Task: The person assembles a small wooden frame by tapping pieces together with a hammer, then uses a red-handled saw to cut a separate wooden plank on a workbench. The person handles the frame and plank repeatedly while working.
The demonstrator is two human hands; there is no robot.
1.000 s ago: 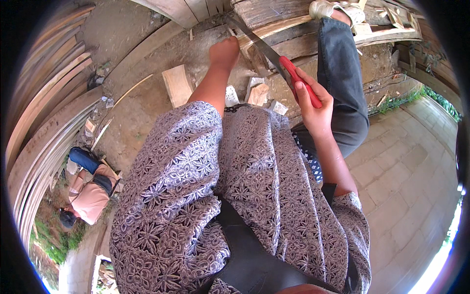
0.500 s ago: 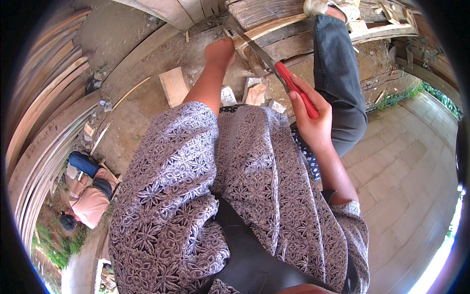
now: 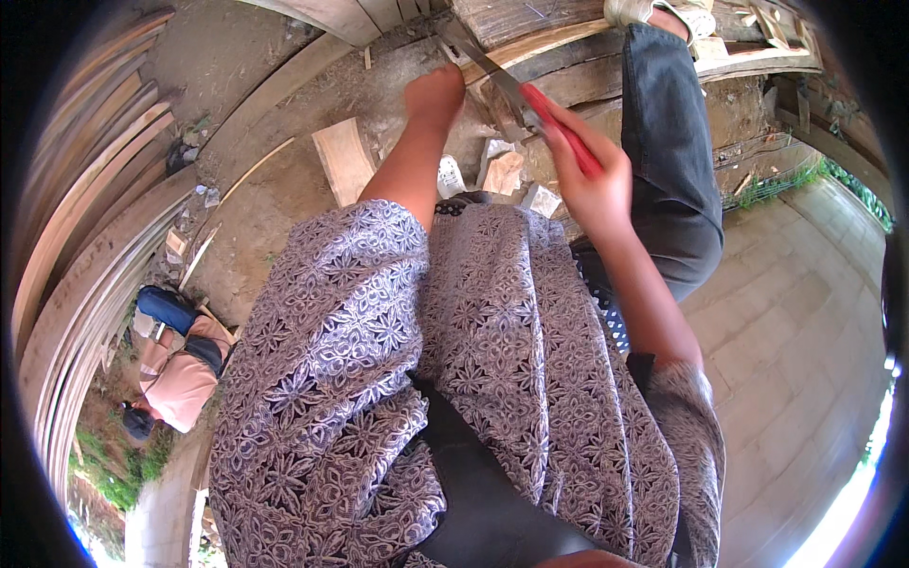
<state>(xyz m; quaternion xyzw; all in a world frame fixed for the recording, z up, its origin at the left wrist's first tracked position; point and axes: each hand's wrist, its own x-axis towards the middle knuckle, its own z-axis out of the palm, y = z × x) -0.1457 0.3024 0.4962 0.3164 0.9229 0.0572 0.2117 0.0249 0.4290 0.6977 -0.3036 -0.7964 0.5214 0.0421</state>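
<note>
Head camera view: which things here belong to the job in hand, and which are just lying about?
Seemingly in the job:
right hand gripping the red-handled saw
left hand near the blade, its hold hidden
pale-edged plank beside the blade

Seemingly lying about:
flat pale wood piece
whitish block
stacked boards

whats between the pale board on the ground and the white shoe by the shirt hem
In the head view, the person's left forearm crosses the stretch between the pale board and the white shoe.

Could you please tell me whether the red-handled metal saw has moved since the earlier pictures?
Yes, the saw has moved up and left in view, judged against the pale rectangular wooden board.
</note>
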